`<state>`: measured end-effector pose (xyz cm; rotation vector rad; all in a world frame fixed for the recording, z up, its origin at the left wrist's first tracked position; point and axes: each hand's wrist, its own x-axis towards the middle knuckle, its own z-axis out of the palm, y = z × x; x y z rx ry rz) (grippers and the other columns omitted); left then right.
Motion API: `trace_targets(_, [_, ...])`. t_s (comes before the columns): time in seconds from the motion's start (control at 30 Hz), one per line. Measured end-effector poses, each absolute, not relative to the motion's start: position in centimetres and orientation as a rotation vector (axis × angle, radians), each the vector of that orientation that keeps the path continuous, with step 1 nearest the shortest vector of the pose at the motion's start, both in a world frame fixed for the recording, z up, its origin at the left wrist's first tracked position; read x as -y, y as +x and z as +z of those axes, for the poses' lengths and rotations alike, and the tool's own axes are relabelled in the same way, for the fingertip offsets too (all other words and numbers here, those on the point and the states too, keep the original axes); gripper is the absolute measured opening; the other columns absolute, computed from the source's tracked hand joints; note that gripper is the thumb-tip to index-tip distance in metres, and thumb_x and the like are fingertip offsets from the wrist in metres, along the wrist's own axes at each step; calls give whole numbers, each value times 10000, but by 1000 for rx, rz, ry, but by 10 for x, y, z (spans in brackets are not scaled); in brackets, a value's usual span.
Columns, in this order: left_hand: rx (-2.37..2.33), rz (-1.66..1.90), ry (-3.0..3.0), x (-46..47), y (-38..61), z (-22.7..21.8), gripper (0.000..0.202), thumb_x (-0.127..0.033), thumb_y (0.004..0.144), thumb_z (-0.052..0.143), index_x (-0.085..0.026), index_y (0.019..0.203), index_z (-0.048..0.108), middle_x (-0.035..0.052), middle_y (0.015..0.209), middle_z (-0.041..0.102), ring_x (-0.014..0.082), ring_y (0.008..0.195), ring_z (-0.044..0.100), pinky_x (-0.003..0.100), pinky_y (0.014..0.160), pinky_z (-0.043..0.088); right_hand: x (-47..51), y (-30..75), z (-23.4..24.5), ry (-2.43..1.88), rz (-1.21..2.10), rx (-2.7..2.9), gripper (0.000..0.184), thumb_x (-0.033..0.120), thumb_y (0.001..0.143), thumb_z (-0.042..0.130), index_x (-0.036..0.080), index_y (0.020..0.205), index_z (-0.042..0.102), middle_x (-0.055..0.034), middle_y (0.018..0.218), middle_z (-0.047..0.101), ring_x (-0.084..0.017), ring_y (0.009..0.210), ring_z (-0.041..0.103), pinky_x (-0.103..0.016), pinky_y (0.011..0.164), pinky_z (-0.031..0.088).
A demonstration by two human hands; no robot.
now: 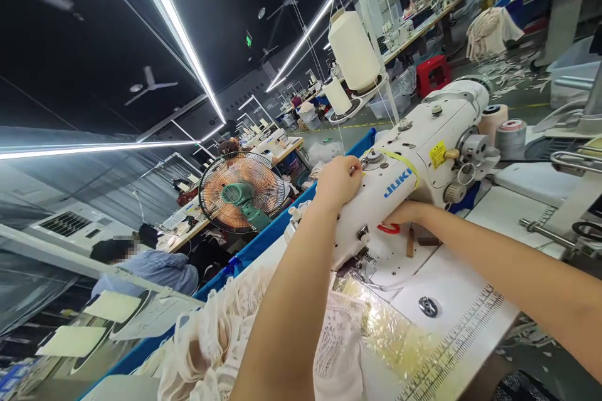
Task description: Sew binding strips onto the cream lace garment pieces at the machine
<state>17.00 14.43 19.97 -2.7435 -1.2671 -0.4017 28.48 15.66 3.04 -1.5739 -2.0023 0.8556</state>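
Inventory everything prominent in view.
Sewing machine: one, white, centre right
Lace garments: several, cream, left of the machine
Large thread cones: four, cream, two beyond the machine, two lower left
Spools: two, beige and grey, right of the machine
Fan: one, green and orange, beyond the machine
Stool: one, red, background
Strip lights: several, white, overhead
Co-worker: one, blue-clad, left
Left hand: one, bare, atop the machine
Right hand: one, bare, under the machine's arm

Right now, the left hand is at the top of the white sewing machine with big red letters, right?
Not quite: the big letters are blue, as the head view shows. The left hand is at the top of the white sewing machine.
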Motion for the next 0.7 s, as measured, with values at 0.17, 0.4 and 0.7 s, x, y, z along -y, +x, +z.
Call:
trace_targets(0.17, [1278,-397,-2738,-142,170,201,200,-129,789,471,-165,861,653,56,934,652,192,864,578,293,802,446,-122,303,39,-1615,920,2037,143,281,834,575,141,857,593,-30,872,603,-160,796,570,-333,714,472])
trace_targets(0.4, [1285,-422,-2740,-144,170,200,192,-142,787,488,-163,852,667,65,914,656,195,865,589,301,818,453,-16,346,39,-1229,1307,1974,410,593,690,560,190,761,546,34,546,422,-117,493,420,-254,471,334])
trace_targets(0.7, [1302,-550,-2729,-142,168,201,187,-132,766,492,-189,811,665,40,879,659,178,851,590,299,806,462,-22,308,88,-321,1815,1004,707,832,624,423,165,739,630,-27,536,524,-87,434,452,-167,343,239])
